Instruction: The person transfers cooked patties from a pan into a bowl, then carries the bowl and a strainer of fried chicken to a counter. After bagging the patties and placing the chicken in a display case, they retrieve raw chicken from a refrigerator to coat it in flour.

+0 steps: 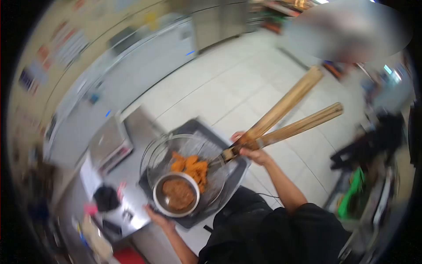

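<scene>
A dark grey tray (184,222) is tilted in view, with round wire strainers (145,160) on it. Orange fried pieces (196,169) lie in the mesh beside a metal bowl (196,203) that holds something brown (178,194). Two thick wooden handles (285,103) stick out past the tray toward the upper right. My right hand (255,154) is closed around their base at the tray's far right edge. At the tray's lower left edge, my left hand (159,218) grips the rim, its fingertips partly hidden.
Left of the tray is a steel counter (136,209) with a scale (112,147), a black object (106,198) and papers. White chest freezers (140,66) line the wall. A blurred person (347,35) stands at the upper right. Green cloth-like material (351,193) lies at right.
</scene>
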The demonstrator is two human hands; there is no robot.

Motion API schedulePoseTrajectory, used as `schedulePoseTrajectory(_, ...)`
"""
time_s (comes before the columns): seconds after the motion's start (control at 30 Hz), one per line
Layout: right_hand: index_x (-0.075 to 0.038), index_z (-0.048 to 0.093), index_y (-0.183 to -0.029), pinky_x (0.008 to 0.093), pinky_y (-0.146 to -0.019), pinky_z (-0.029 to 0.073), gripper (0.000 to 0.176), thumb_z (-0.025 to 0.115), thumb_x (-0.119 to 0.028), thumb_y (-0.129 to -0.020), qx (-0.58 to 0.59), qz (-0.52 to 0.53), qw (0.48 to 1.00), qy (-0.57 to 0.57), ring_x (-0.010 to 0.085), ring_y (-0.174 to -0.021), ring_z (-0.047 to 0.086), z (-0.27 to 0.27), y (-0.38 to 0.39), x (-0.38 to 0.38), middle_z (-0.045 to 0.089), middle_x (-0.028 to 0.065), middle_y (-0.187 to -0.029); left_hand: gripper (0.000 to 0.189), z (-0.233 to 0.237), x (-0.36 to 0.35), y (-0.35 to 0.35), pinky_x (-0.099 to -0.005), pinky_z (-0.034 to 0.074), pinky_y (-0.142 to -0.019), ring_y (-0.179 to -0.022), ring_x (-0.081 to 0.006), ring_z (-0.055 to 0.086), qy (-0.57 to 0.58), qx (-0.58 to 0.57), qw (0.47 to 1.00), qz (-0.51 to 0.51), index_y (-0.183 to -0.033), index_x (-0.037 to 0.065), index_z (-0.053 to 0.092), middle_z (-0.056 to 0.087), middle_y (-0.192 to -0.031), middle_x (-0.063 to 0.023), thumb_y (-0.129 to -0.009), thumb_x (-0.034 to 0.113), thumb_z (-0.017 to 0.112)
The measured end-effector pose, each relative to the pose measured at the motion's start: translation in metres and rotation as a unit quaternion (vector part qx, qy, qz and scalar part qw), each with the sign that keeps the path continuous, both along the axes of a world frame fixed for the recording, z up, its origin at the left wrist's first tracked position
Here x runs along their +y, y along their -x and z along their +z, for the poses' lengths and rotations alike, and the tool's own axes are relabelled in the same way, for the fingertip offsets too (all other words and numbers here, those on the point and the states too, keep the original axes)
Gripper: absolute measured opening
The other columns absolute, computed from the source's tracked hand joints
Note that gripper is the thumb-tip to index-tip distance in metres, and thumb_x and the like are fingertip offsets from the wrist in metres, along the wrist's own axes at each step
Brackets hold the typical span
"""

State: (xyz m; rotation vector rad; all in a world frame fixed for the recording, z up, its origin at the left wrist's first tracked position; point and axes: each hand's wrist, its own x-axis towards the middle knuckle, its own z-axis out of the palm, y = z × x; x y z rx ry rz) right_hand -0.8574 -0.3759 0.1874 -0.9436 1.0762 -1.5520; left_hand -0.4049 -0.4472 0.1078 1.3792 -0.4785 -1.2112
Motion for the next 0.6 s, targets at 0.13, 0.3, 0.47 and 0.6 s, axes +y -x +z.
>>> schedulePoseTrajectory(0.13, -0.01, 0.046, -0.134, 0.0417, -0.113, 0.036, 0.067, 0.083, -0.023, -0.079, -0.018, -0.06, 0.998, 0.022, 0.0243, -0.129, 0.049, 0.022, 0.015, 0.083, 0.054, 0.0063, -0.12, 0.065, 0.039, -0.034, 0.051, -0.0381, 0.048, -0.095, -0.107, -0.0249, 0.059, 0.058, 0.101, 0.968, -0.222, -0.114, -0.001, 0.055, 0.06, -0.115, -0.0132, -0.102, 0.06, 0.035)
schedulePoseTrajectory(0.3, -0.01, 0.048, -0.125, 0.041, -0.111, 0.038, 0.056, 0.081, -0.024, -0.081, -0.018, -0.168, 0.984, 0.062, 0.0225, -0.129, 0.049, 0.008, -0.028, 0.073, 0.052, 0.0034, -0.12, 0.071, 0.063, -0.114, 0.046, -0.0377, 0.048, -0.096, -0.11, -0.0261, 0.059, 0.07, 0.052, 0.956, -0.281, -0.124, -0.004, 0.049, 0.058, -0.121, -0.0162, -0.1, 0.061, 0.038)
schedulePoseTrajectory(0.47, -0.011, 0.046, -0.126, 0.0311, -0.103, 0.042, 0.047, 0.074, -0.016, -0.089, -0.014, -0.3, 0.951, 0.073, 0.0156, -0.124, 0.048, 0.007, -0.046, 0.086, 0.051, 0.0008, -0.119, 0.071, 0.057, -0.189, 0.1, -0.0404, 0.053, -0.091, -0.105, -0.0271, 0.064, 0.059, -0.006, 0.935, -0.349, -0.121, -0.005, 0.053, 0.063, -0.116, -0.0167, -0.099, 0.062, 0.039)
schedulePoseTrajectory(0.6, -0.009, 0.046, -0.123, 0.0358, -0.106, 0.039, 0.046, 0.074, -0.018, -0.089, 0.001, -0.386, 0.921, 0.05, 0.0173, -0.122, 0.049, 0.051, -0.057, 0.05, 0.051, 0.0039, -0.12, 0.067, 0.113, -0.259, 0.165, -0.0381, 0.053, -0.089, -0.1, -0.0256, 0.066, 0.07, 0.003, 0.885, -0.461, -0.116, -0.005, 0.057, 0.066, -0.111, -0.0159, -0.102, 0.056, 0.036)
